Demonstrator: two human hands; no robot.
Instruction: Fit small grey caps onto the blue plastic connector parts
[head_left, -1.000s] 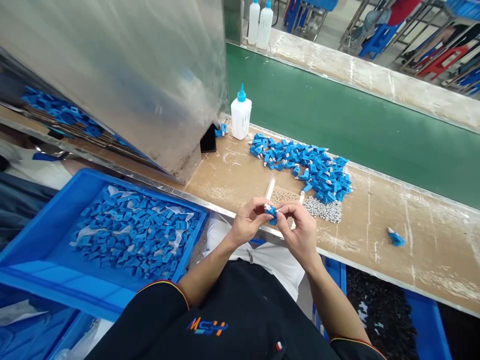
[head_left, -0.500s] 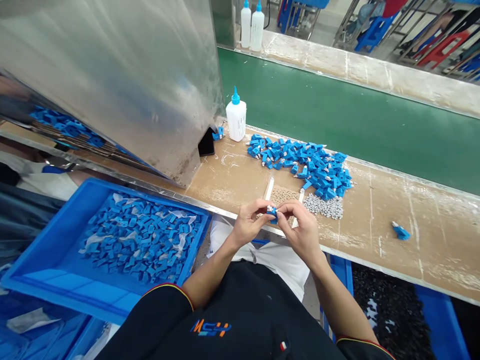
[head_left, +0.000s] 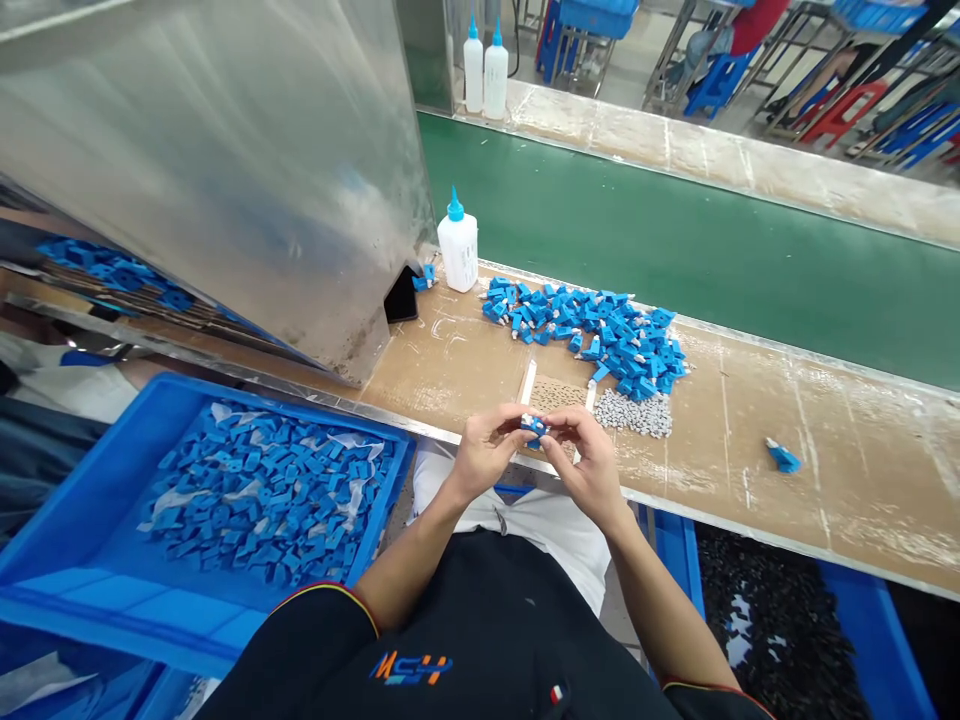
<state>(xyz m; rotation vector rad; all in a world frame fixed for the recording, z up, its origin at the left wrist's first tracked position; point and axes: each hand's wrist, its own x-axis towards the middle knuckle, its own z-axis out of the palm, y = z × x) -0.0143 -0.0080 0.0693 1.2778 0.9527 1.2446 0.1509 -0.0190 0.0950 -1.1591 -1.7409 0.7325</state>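
Observation:
Between both hands, over the front edge of the workbench, is a small blue plastic part [head_left: 534, 426] with white bits on top. My left hand [head_left: 484, 450] pinches it from the left, and my right hand [head_left: 589, 460] grips its right side with thumb and fingers. Just beyond the hands lies a perforated board [head_left: 559, 394] between two white strips. A pile of small grey-white pieces [head_left: 634, 413] sits to its right. Farther back is a heap of blue parts [head_left: 600, 335] with whitish tips. One lone blue part [head_left: 784, 457] rests off to the right.
A white bottle with a blue nozzle [head_left: 458, 250] stands beside a metal panel [head_left: 285, 180]. Beyond the bench runs a green conveyor belt [head_left: 675, 230]. At my left is a blue bin [head_left: 67, 540] of blue parts; at lower right, a bin of black pieces [head_left: 772, 610].
The view has shifted slightly, so the bench scene sits a little farther left. Both hands still hold the blue part, which now shows more of its white-flecked top.

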